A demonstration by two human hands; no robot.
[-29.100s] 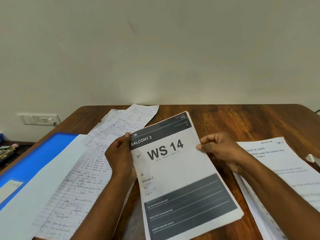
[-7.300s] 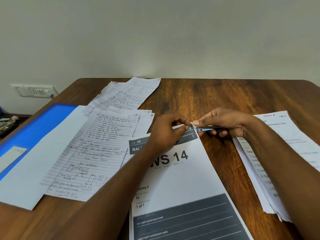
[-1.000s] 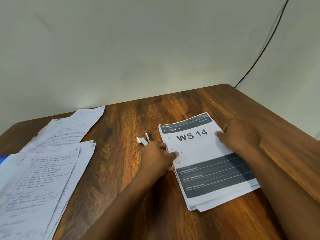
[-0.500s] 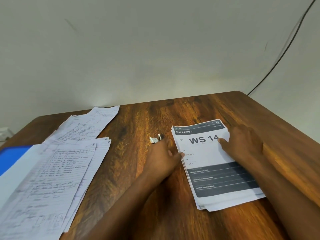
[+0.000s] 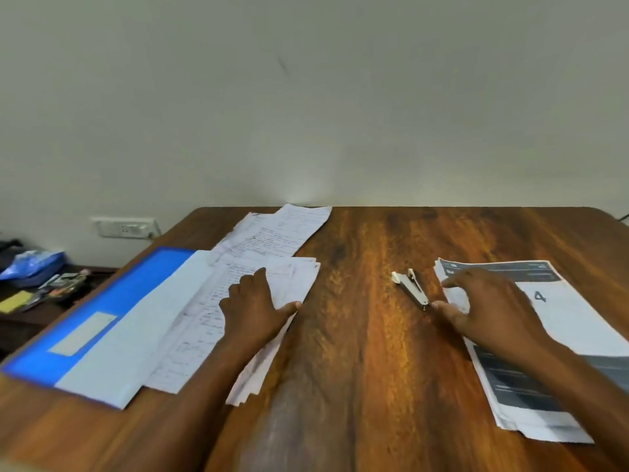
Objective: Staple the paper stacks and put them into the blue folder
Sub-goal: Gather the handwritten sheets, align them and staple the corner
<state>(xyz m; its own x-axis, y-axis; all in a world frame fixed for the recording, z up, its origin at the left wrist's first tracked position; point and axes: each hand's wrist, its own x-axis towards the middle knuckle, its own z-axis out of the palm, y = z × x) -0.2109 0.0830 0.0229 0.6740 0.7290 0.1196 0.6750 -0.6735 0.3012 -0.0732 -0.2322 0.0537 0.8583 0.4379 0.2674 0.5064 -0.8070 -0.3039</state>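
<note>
While the head camera looks down over the wooden tabletop (image 5: pixel 357 335), the left hand (image 5: pixel 253 310) lies flat on a stack of handwritten pages (image 5: pixel 218 321), its fingers (image 5: pixel 262 275) straight and spread, the thumb reaching the stack's right edge. A second handwritten stack (image 5: pixel 275 233) lies farther back, partly tucked under the first. To the left, the blue folder (image 5: pixel 112 301) lies open on the tabletop with a plain white sheet (image 5: pixel 136 345) across its right side and a pale label on its cover. The right hand (image 5: pixel 486 311) hovers over or rests on the upper left of the printed stack (image 5: pixel 558 321) (which of the two the blur hides), its fingers loosely extended and gripping nothing, the thumb tip just beside the small stapler (image 5: pixel 410 289). That stapler lies on bare wood between the two hands, angled, close to the printed stack's left edge. Beyond the table's left edge a wall socket (image 5: pixel 124 228) and some clutter on a low shelf (image 5: pixel 37 284) show.
</note>
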